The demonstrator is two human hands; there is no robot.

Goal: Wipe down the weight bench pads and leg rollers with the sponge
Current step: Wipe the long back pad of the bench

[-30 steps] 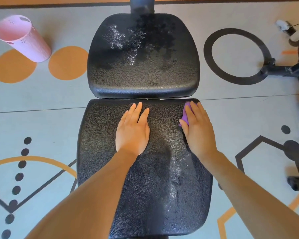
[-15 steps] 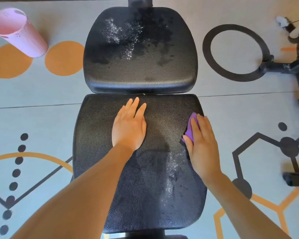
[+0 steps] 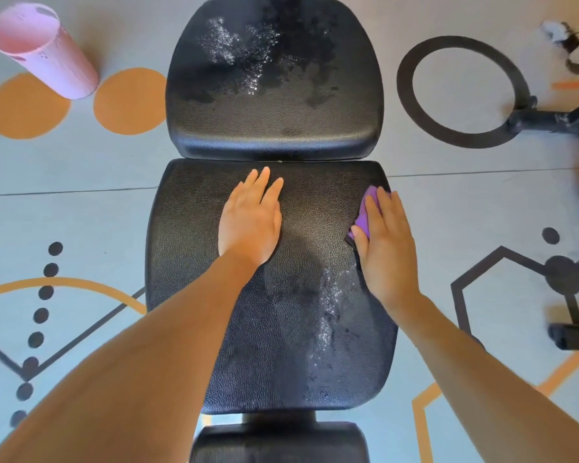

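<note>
The near black bench pad (image 3: 194,262) fills the middle of the head view, with a foamy wet streak down its right half. My left hand (image 3: 251,222) lies flat on its upper centre, fingers together, holding nothing. My right hand (image 3: 385,245) presses a purple sponge (image 3: 365,215) against the pad's right edge near the top corner. Beyond it, the far black pad (image 3: 274,121) shows foam and wet patches at its top. A black leg roller (image 3: 278,442) sits at the bottom edge.
A pink perforated bin (image 3: 44,51) stands on the patterned floor mat at the upper left. Black frame parts of another exercise machine (image 3: 569,118) occupy the right side, with a black foot (image 3: 572,335) lower right.
My right hand slid the sponge down the pad's right edge, then back up toward the top corner. The left hand stayed flat in place. The view shifted so the leg roller appears at the bottom.
</note>
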